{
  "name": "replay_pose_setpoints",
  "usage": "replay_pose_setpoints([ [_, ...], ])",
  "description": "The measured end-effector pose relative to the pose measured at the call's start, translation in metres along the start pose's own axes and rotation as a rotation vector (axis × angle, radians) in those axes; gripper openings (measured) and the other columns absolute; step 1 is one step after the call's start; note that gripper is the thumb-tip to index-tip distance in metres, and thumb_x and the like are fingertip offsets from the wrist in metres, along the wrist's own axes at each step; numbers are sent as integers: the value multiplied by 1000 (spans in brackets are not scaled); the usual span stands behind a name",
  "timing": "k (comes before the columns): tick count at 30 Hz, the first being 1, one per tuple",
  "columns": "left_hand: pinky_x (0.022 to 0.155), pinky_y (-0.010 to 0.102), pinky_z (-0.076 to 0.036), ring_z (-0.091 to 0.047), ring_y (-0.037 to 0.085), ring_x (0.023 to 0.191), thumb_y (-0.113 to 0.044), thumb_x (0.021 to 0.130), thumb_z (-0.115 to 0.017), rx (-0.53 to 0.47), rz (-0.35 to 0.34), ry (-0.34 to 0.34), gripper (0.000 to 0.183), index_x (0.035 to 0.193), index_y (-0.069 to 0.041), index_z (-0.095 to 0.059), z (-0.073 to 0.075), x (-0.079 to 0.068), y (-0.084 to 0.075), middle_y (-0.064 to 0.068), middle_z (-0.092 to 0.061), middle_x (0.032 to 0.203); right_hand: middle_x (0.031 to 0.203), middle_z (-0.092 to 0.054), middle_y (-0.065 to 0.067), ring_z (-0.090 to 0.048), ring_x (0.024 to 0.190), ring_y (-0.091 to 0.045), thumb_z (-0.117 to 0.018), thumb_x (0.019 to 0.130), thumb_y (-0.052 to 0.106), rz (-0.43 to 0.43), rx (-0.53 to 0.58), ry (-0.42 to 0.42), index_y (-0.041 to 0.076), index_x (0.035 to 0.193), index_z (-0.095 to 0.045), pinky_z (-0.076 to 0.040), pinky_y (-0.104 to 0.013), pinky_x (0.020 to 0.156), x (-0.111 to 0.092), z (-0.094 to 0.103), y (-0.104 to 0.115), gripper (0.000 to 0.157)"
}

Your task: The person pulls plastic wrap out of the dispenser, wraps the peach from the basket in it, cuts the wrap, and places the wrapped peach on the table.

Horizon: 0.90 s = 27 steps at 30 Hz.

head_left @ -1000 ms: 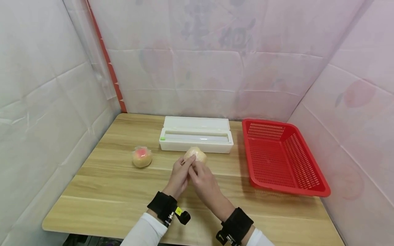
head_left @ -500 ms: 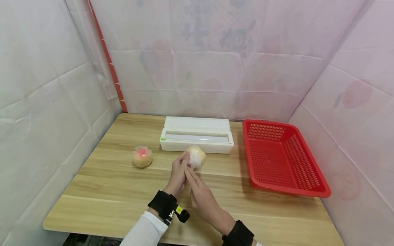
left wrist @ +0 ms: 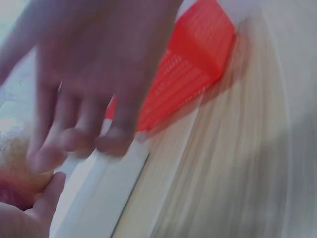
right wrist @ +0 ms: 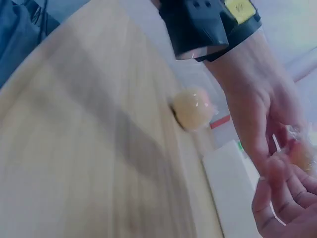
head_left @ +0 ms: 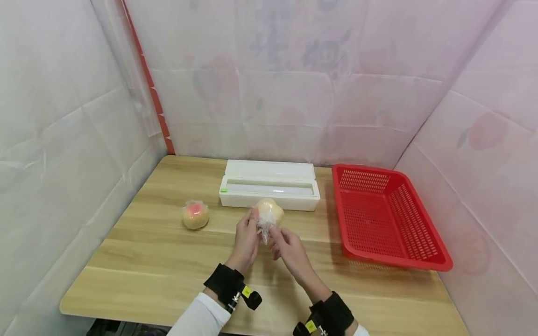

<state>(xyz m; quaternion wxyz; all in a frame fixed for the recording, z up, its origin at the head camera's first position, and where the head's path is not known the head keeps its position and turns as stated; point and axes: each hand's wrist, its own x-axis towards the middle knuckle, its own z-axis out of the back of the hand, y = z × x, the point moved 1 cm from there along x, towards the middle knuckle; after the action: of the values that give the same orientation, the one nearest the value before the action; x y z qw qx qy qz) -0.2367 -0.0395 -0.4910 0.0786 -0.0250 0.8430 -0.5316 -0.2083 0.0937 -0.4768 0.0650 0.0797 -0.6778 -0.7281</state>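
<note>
A round, pale-yellow peach [head_left: 271, 211] in clear cling film [head_left: 265, 228] is held above the table, in front of the white box. My left hand [head_left: 245, 240] grips it from the left side. The film is gathered into a crumpled tail on the near side, and my right hand [head_left: 293, 252] pinches at this tail with thumb and forefinger. The right wrist view shows a reddish patch on the held peach [right wrist: 302, 154]. Part of the fruit is hidden behind the left fingers. A second wrapped peach [head_left: 195, 215], pink on top, rests on the table at the left.
Behind the hands stands a white cling film dispenser [head_left: 269, 201] with its lid up and a roll inside. A red plastic basket [head_left: 342, 224] sits at the right of the wooden table [head_left: 138, 270]. Pale cloth walls [head_left: 269, 102] enclose the back and sides.
The right hand let go of the film, straightened beside the peach, then came back to pinch the film tail. The left hand kept its hold while the wrapped peach turned, showing more crumpled film.
</note>
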Motion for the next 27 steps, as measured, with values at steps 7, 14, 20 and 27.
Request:
replay_pose_setpoints([
  [7,68,19,-51,-57,11,93,-45,103,-41,-45,-44,-73,52,142,-12,-52,-16,-5,3,11,-52,127,67,-63,-8,-54,56,-12,-62,98,29,-12,3,-29,-3,89,-70,-49,-25,53,11,-6,3,34],
  [14,93,31,-53,-57,25,119,-39,105,-42,-255,44,-111,52,140,-2,-50,-27,-4,-10,19,-50,138,54,-52,-5,-46,47,-9,-59,100,24,56,-14,8,-4,76,-65,-39,-21,45,22,-4,-7,37],
  [20,112,49,-40,-39,34,138,-39,106,-36,-372,102,-140,62,146,9,-36,-24,-4,-14,25,-39,150,46,-46,1,-39,40,-7,-63,95,42,47,-119,47,-11,68,-60,-29,-20,40,29,-3,-13,60],
  [27,89,28,-52,-52,21,115,-51,102,-40,-360,210,-87,68,150,-3,-36,-9,-5,-5,18,-42,140,76,-64,-13,-52,60,-14,-76,77,59,58,-417,-79,-2,91,-67,-40,-24,50,37,6,-18,63],
])
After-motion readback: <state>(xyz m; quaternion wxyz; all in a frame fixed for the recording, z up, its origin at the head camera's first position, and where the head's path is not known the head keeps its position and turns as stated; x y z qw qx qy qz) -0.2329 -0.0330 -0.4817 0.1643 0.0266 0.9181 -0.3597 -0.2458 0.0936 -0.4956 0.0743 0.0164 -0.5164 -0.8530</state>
